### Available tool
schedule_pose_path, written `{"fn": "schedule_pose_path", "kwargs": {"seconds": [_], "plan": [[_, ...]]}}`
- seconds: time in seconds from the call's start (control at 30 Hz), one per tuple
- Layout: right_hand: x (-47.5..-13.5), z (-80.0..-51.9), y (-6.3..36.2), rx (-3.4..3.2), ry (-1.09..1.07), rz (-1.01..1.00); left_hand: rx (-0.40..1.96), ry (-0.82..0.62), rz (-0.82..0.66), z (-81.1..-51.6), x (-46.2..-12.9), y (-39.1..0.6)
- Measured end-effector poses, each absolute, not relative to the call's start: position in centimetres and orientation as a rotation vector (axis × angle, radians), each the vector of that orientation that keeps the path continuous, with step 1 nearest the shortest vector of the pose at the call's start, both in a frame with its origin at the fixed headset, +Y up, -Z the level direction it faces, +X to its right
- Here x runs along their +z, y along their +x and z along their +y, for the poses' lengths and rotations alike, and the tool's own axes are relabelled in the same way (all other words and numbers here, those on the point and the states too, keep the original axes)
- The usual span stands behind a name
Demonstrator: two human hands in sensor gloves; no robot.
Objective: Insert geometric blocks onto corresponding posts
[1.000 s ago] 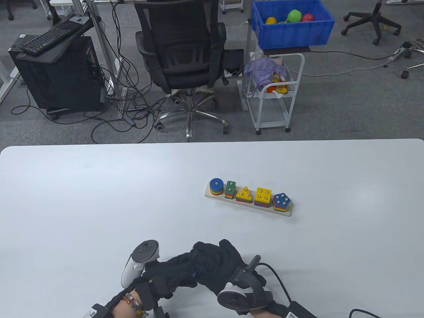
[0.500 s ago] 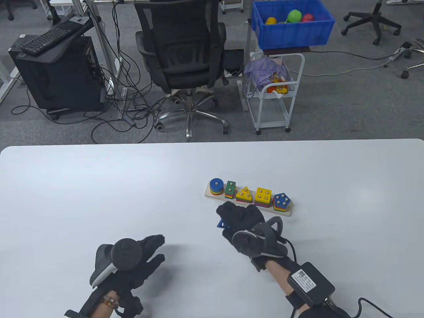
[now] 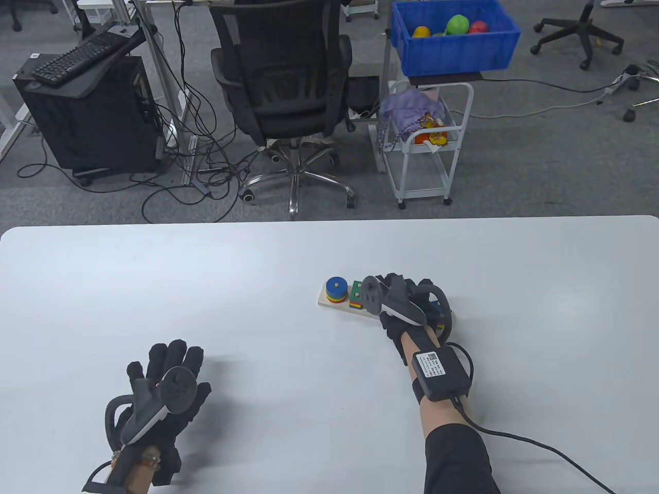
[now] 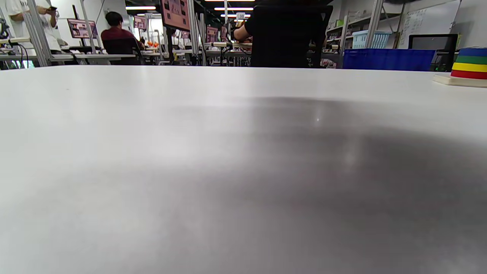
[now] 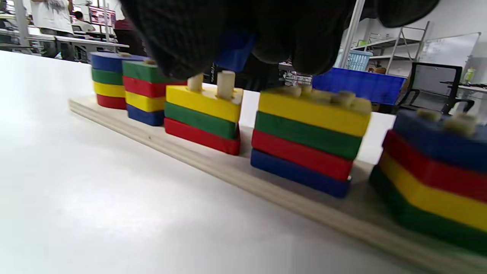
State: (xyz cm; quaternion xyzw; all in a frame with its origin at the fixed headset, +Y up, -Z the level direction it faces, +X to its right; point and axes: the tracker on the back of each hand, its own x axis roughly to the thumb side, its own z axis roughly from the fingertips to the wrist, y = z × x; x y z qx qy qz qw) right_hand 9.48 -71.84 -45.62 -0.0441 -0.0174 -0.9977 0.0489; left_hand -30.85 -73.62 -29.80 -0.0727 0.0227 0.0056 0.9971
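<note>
White table [image 3: 288, 267] carries wooden post board [image 3: 329, 303] at roughly 2 o'clock from centre. Left hand [image 3: 165, 391] flat at 7 o'clock, fingers straight and spread, holding nothing. Right hand [image 3: 406, 303] over board middle, fingers [image 5: 182, 34] curled round blue block [image 5: 234, 51], block just above triangle stack [image 5: 203, 116] with pegs poking up. Circle stack [image 3: 335, 290], rectangle stack [image 3: 356, 295], square stack [image 5: 308, 140], pentagon stack [image 5: 437, 175] seated.
</note>
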Motion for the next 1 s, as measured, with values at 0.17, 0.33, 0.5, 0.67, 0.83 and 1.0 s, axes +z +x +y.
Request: {"fn": "schedule_pose_path", "kwargs": {"seconds": [0.17, 0.33, 0.5, 0.67, 0.83, 1.0], "plan": [[-46.4, -72.2, 9.7, -3.069, -0.11, -0.11, 0.005, -0.18, 0.044, -74.1, -30.0, -30.9], [-46.8, -72.3, 9.5, -3.059, -0.11, -0.146, 0.013, -0.188, 0.042, -74.2, -30.1, -30.8], [-46.8, -72.7, 9.1, -3.051, -0.111, -0.144, 0.043, -0.181, 0.04, -74.1, -30.1, -31.0], [-46.8, -72.9, 8.7, -3.029, -0.095, -0.105, 0.037, -0.185, 0.036, -74.2, -30.1, -30.9], [-46.4, -74.2, 8.0, -2.929, -0.12, -0.164, 0.037, -0.192, 0.032, -74.2, -30.0, -30.8], [-45.6, -74.0, 8.1, -2.965, -0.159, -0.093, 0.041, -0.196, 0.037, -74.2, -30.0, -30.9]]}}
